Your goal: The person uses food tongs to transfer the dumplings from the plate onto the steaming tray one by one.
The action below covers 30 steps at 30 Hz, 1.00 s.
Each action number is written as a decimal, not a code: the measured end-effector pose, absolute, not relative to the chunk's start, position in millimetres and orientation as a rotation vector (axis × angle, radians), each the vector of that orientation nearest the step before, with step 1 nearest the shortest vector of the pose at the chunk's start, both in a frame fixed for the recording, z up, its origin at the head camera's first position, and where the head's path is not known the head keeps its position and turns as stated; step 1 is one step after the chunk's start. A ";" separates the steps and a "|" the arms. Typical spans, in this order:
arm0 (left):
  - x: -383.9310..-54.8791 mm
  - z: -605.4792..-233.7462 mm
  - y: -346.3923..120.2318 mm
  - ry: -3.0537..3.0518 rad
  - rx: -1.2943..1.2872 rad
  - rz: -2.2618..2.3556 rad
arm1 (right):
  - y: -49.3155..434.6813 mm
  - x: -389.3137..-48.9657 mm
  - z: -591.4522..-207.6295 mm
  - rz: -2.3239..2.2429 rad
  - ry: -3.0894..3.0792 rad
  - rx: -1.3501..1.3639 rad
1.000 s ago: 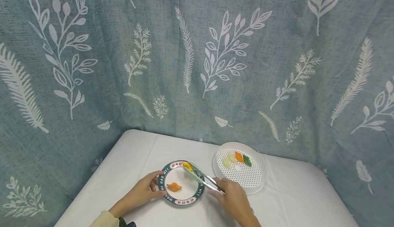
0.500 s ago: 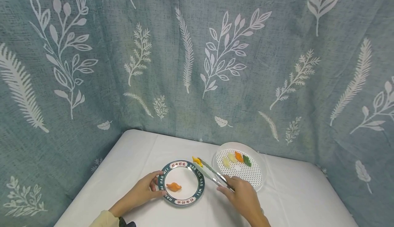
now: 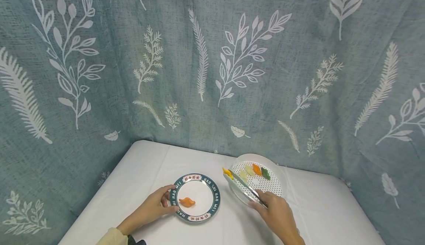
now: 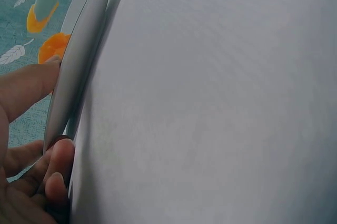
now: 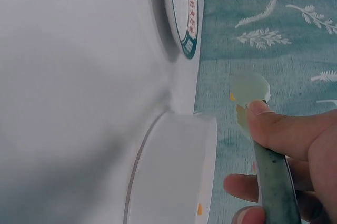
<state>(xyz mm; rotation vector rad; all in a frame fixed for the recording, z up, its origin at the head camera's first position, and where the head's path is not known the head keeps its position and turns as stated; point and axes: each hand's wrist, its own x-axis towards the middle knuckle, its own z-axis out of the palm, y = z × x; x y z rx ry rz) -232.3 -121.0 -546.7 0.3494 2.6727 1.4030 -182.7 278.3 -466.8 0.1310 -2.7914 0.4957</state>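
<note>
My left hand [image 3: 156, 205] grips the left rim of a white plate with a dark green lettered border [image 3: 216, 197], thumb on top and fingers curled beneath. On the plate lies an orange dumpling [image 3: 187, 202]. My right hand [image 3: 279, 211] holds metal tongs with pale green tips [image 5: 276, 182]. A yellow dumpling [image 3: 227, 173] is pinched between those tips, in view over the left edge of a round white perforated tray [image 3: 265, 189]. In the right wrist view, the tong tip hides most of this dumpling.
In the tray sit two pale dumplings [image 3: 249, 170], an orange one [image 3: 257, 169] and a green one [image 3: 265, 173]. White cloth [image 3: 149, 171] covers the table. A patterned blue-green curtain [image 3: 186, 127] hangs behind it and along the left.
My right hand has carried the tongs and yellow dumpling rightward, from over the plate's far rim to the tray's left edge. The left hand and the plate stay in place.
</note>
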 end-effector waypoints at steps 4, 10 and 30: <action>-232.3 -545.7 -121.1 2.681 0.347 1.395 | 292.2 -179.7 -466.2 0.480 -2.826 0.076; -232.6 -546.3 -121.4 2.672 0.343 1.394 | 314.6 -178.1 -466.8 0.460 -2.852 0.021; -232.9 -547.7 -121.7 2.660 0.362 1.413 | 354.3 -182.4 -468.3 0.411 -2.965 -0.143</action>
